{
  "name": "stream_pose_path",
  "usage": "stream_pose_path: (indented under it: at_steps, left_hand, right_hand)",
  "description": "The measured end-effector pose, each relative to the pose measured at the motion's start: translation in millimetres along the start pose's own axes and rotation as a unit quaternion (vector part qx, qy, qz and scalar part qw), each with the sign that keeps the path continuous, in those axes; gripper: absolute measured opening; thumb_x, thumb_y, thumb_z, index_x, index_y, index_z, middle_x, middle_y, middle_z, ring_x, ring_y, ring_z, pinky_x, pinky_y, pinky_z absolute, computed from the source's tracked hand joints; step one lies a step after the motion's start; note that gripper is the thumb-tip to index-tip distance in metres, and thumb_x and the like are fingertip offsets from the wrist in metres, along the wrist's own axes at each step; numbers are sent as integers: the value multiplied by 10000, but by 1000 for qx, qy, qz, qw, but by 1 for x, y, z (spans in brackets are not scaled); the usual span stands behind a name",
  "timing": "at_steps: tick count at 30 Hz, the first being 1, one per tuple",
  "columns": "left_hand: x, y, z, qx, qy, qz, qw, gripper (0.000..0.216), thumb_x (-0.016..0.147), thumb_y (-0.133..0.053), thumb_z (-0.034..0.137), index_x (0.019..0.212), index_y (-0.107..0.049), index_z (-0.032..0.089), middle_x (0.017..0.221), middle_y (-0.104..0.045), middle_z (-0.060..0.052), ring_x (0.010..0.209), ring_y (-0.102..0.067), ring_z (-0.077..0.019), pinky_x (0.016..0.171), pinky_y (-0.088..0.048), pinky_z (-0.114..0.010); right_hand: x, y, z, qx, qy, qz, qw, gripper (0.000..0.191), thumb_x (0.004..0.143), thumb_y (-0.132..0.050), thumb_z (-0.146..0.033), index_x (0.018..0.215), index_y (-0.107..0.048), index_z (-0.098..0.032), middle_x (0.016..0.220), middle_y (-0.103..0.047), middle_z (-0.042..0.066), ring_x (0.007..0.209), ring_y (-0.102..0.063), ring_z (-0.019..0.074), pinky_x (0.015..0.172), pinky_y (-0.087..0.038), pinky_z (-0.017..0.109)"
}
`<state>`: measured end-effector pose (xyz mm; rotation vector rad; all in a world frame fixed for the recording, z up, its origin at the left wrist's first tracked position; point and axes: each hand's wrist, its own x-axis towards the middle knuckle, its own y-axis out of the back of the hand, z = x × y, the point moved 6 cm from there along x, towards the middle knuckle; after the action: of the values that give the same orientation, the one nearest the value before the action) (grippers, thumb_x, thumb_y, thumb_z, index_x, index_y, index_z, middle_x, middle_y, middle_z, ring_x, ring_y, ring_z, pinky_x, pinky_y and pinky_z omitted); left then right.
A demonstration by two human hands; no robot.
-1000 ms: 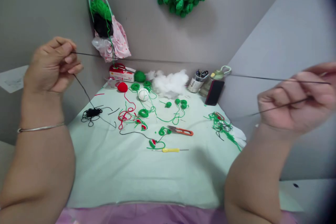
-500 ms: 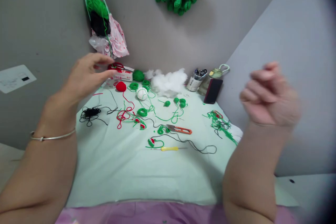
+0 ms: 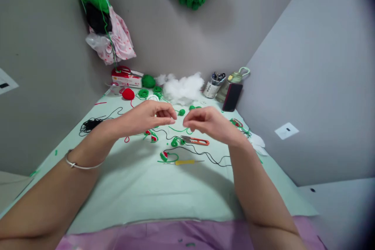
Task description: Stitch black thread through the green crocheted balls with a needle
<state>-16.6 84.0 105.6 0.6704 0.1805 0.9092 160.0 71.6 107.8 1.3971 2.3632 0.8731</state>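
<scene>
Both my hands hover close together over the middle of the pale green cloth. My left hand is pinched at the fingertips, and my right hand is curled with thumb and fingers pressed together; what they pinch is too small to see. Just below them lie orange snips, a loose black yarn strand, a yellow-handled crochet hook and a small red-and-green crochet piece. A silver bangle circles my left wrist.
A black yarn tangle lies at the left. White stuffing, a red ball, a green ball, a box, a tool jar, a bottle and a phone line the back. A bag hangs on the wall.
My hands were raised wide apart, stretching black yarn between them. They let it go, came down and met over the cloth. The black strand now lies by the snips.
</scene>
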Motion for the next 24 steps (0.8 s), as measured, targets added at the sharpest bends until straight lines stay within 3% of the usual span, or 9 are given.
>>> stream_pose_path:
  at_steps: [2,5,9,11,13,15,17,19,24]
  left_hand:
    - [-1,6,-3,21,8,6,1000,196,902,-630,388,927,-723,216,779,-666,-5,692,-576,-139,611,-443,-240]
    - [-2,8,-4,35,12,10,999,210,909,-628,408,948,-716,221,794,-675,-4,705,-579,-139,618,-446,-236]
    - [-1,5,1,33,-7,16,999,208,908,-638,400,952,-725,217,831,-688,-5,726,-592,-135,645,-456,-236]
    - [-1,5,4,18,-18,26,999,208,902,-650,399,951,-730,214,841,-689,-8,743,-597,-138,671,-465,-244]
    - [0,6,6,-14,-27,50,998,208,893,-664,399,945,-732,209,820,-679,-9,734,-589,-138,669,-460,-249]
    - [0,9,7,-65,-33,81,994,209,882,-681,400,941,-731,206,791,-663,-10,710,-573,-136,636,-438,-252]
    - [-1,11,5,-114,-32,113,987,219,875,-693,410,947,-729,206,780,-643,-12,679,-547,-133,591,-402,-253]
    - [-1,13,4,-145,-34,133,980,234,872,-703,425,956,-723,208,801,-633,-17,673,-529,-131,575,-381,-254]
    - [0,7,5,-196,-36,121,972,270,857,-733,424,1008,-690,204,867,-636,-20,759,-562,-145,649,-421,-259]
  right_hand:
    - [-2,-21,12,-98,2,-76,992,105,885,-641,-189,846,-738,-180,780,-685,4,651,-535,101,620,-379,241]
    - [-3,-60,30,-252,25,-141,957,162,896,-593,-120,885,-739,-188,930,-700,34,721,-563,119,654,-336,256]
    - [2,-99,47,-377,32,-156,912,190,927,-510,-112,885,-694,-131,965,-663,94,677,-550,132,579,-235,281]
    - [5,-102,49,-369,32,-142,918,164,903,-515,-106,875,-674,-129,969,-660,93,673,-541,126,578,-238,277]
    - [7,-91,48,-259,16,-111,960,117,865,-543,-121,859,-655,-151,925,-671,61,670,-529,114,589,-285,255]
    - [7,-71,46,-41,-15,-74,996,62,847,-557,-164,834,-618,-171,864,-684,31,618,-509,96,572,-333,233]
    - [8,-49,43,178,-47,-36,982,45,840,-578,-220,814,-575,-183,795,-687,9,520,-470,72,497,-326,214]
    - [10,-30,37,307,-62,3,950,111,814,-632,-262,801,-555,-184,724,-674,-11,441,-424,49,431,-274,199]
    - [15,-1,6,388,-26,42,920,150,777,-708,-267,782,-593,-170,656,-662,-23,415,-461,39,391,-284,180]
